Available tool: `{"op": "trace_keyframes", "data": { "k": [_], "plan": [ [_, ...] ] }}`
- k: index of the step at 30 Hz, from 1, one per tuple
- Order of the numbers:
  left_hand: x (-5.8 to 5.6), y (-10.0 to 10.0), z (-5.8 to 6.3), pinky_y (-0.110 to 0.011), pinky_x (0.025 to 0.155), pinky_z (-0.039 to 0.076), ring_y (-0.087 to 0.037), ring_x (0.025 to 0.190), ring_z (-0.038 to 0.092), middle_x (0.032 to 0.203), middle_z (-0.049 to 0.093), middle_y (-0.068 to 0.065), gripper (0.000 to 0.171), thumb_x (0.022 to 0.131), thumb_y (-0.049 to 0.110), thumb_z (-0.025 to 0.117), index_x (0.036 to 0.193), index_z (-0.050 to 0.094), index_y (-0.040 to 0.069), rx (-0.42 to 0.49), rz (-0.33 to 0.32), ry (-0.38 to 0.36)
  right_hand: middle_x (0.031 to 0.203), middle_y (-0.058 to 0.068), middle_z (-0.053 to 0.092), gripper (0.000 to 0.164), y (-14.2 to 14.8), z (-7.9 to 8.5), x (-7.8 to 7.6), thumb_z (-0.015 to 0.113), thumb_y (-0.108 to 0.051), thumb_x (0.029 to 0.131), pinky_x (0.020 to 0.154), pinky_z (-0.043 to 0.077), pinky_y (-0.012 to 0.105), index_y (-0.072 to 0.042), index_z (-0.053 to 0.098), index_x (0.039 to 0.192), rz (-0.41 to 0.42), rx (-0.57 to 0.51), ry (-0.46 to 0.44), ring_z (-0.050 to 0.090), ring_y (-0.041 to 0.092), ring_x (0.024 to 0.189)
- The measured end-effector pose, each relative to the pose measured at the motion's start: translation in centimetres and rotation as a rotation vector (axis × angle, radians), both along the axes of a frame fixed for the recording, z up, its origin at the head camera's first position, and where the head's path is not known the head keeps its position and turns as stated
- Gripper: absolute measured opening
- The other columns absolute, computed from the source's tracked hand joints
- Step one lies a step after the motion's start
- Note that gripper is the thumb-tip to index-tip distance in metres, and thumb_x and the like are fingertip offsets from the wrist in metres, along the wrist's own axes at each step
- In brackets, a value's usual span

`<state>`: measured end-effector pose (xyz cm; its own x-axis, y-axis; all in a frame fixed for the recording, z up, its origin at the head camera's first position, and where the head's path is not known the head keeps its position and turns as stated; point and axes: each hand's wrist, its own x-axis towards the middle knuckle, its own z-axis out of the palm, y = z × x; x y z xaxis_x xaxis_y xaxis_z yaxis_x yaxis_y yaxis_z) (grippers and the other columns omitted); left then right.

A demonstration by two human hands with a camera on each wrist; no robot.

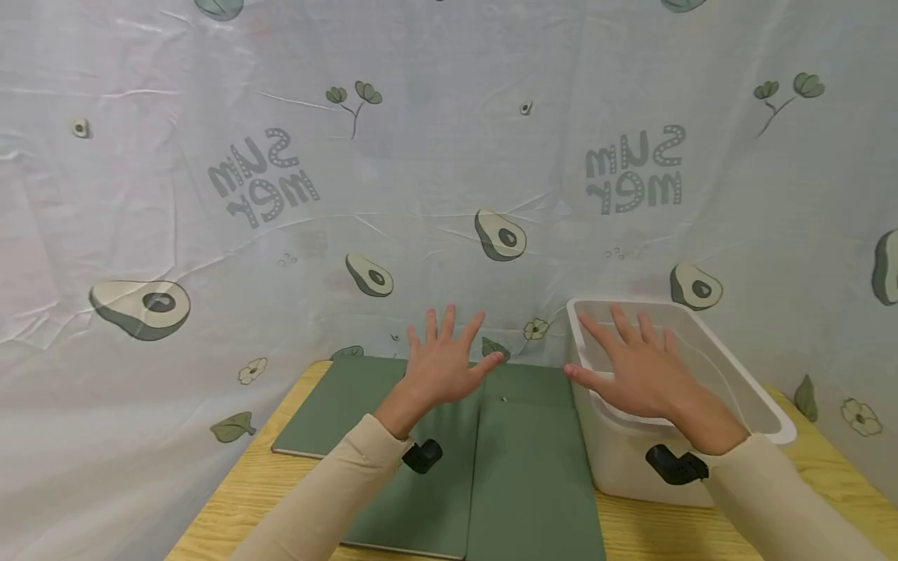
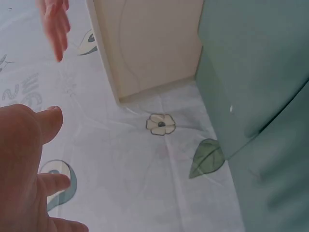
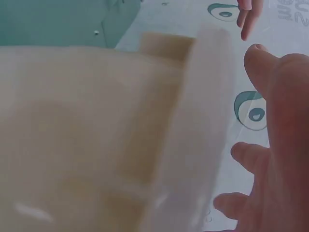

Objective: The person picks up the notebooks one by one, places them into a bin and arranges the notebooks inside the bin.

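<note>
Fingers spread, my left hand (image 1: 440,368) is held in the air above the green boards (image 1: 536,475) that cover the middle of the table. My right hand (image 1: 641,374), spread the same way, hovers over a white plastic bin (image 1: 596,460) at the right. Neither hand holds anything. A black band with a small device sits on each wrist. In the left wrist view the left hand (image 2: 24,169) shows at the left edge, apart from the boards. The right wrist view has the right hand (image 3: 285,140) beside the bin's rim (image 3: 193,130), which looks blurred and close.
The wooden table (image 1: 238,499) shows at the left and front edges. Behind it hangs a pale curtain (image 1: 421,156) printed with avocados, leaves and flowers. The bin stands on the table's right side, against the boards' right edge. A thin seam runs between the boards.
</note>
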<state>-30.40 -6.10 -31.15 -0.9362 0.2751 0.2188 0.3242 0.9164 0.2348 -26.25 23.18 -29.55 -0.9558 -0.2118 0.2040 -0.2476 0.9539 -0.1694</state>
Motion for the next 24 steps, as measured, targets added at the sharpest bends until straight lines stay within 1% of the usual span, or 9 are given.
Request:
{"op": "trace_keyframes", "data": {
  "k": [3,8,10,13,16,21,24],
  "plan": [
    [0.0,0.0,-0.1,-0.078,0.126,0.008,-0.049,0.165,0.003,0.18,0.009,-0.016,0.076,0.105,0.069,0.046,0.171,0.023,0.037,-0.001,0.0,-0.005,0.174,0.032,0.012,0.095,1.0,-0.8,0.6,0.051,-0.079,0.097,0.114,0.007,0.088,-0.028,0.02,0.172,0.014,-0.006,-0.003,0.01,0.07,0.153],
    [0.0,-0.2,-0.1,-0.078,0.126,0.009,-0.05,0.165,0.004,0.179,0.01,-0.018,0.077,0.105,0.068,0.046,0.171,0.022,0.036,-0.012,0.001,-0.005,0.171,0.034,0.024,0.085,3.4,-3.0,2.4,0.052,-0.07,0.102,0.11,0.02,0.087,-0.028,0.025,0.171,0.033,-0.034,0.004,0.02,0.072,0.149],
    [0.0,-0.2,-0.2,-0.078,0.126,0.01,-0.05,0.165,0.005,0.179,0.011,-0.018,0.077,0.105,0.069,0.046,0.171,0.022,0.036,-0.017,0.001,-0.002,0.17,0.034,0.026,0.08,4.4,-3.9,3.1,0.05,-0.067,0.105,0.109,0.023,0.085,-0.027,0.028,0.17,0.03,-0.045,0.01,0.024,0.07,0.148],
    [-0.1,-0.4,-0.3,-0.078,0.126,0.01,-0.05,0.164,0.006,0.179,0.012,-0.019,0.077,0.106,0.068,0.045,0.171,0.023,0.035,-0.02,0.001,0.007,0.168,0.034,0.03,0.073,5.8,-5.0,4.2,0.048,-0.064,0.107,0.11,0.023,0.083,-0.024,0.036,0.168,0.009,-0.041,0.03,0.027,0.068,0.147],
    [-0.1,-0.6,-0.3,-0.079,0.125,0.012,-0.051,0.164,0.008,0.178,0.015,-0.019,0.076,0.106,0.068,0.046,0.171,0.025,0.033,-0.013,0.0,0.02,0.168,0.032,0.032,0.07,6.7,-5.8,5.2,0.046,-0.063,0.108,0.112,0.022,0.082,-0.023,0.04,0.166,-0.02,-0.011,0.058,0.028,0.067,0.147],
    [0.1,-0.9,-0.3,-0.078,0.125,0.012,-0.05,0.164,0.007,0.179,0.014,-0.018,0.077,0.106,0.068,0.046,0.171,0.024,0.033,-0.001,0.011,0.014,0.167,0.028,0.038,0.069,7.4,-7.0,6.6,0.051,-0.062,0.107,0.111,0.022,0.08,-0.023,0.044,0.164,-0.056,0.037,0.14,0.032,0.064,0.146],
    [0.2,-1.1,-0.3,-0.078,0.126,0.013,-0.05,0.164,0.007,0.179,0.014,-0.018,0.077,0.106,0.068,0.046,0.171,0.024,0.033,0.003,0.015,0.016,0.162,0.027,0.046,0.068,7.5,-7.8,7.3,0.058,-0.06,0.104,0.11,0.025,0.077,-0.021,0.049,0.16,-0.075,0.045,0.251,0.038,0.061,0.143]
  ]
}}
